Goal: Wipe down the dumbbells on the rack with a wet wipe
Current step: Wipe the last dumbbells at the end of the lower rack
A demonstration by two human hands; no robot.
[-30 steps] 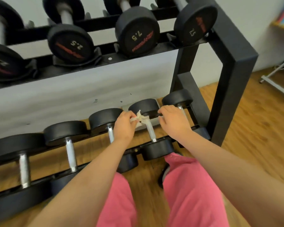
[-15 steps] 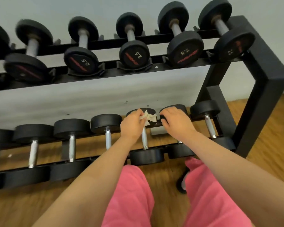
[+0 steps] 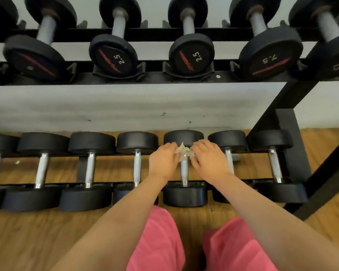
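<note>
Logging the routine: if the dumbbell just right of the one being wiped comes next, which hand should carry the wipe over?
Probably the right hand: it pinches the wet wipe and lies beside that neighbour's handle. The left hand sits across the current handle, farther off.

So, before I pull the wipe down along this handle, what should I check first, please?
1. Both hands hold the wet wipe: ok, left hand and right hand pinch it.
2. The wipe lies on the handle: ok, at its far end.
3. The rest of the handle is free: ok, bare down to the near head.
4. The dumbbell sits in the rack: ok, it seems level.
5. The wipe is wet enough: cannot tell.
</note>
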